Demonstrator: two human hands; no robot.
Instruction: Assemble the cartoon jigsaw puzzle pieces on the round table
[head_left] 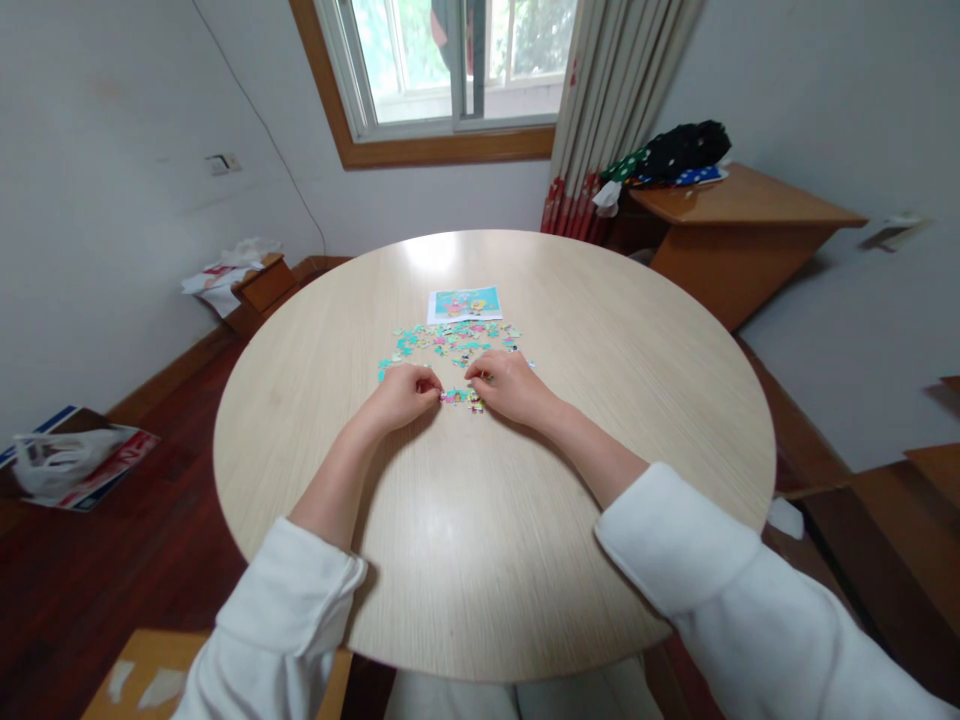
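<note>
A short strip of joined jigsaw puzzle pieces (457, 397) lies on the table between my hands. At the strip's left end my left hand (405, 396) pinches a small puzzle piece with thumb and forefinger. My right hand (511, 386) rests just above the strip's right end, its fingers curled together; what they hold, if anything, is too small to make out. Beyond both hands spread many loose puzzle pieces (442, 340), mostly turquoise with some pink and yellow. Behind these lies a printed reference picture (466, 304) with cartoon figures on a blue background.
The round pale wooden table (480, 560) fills the middle of the view. A wooden desk (739, 200) with a pile of dark clothes (686, 155) stands at the back right. Below the window, a curtain (619, 90) hangs beside the wall. A cardboard box (150, 670) sits at the lower left.
</note>
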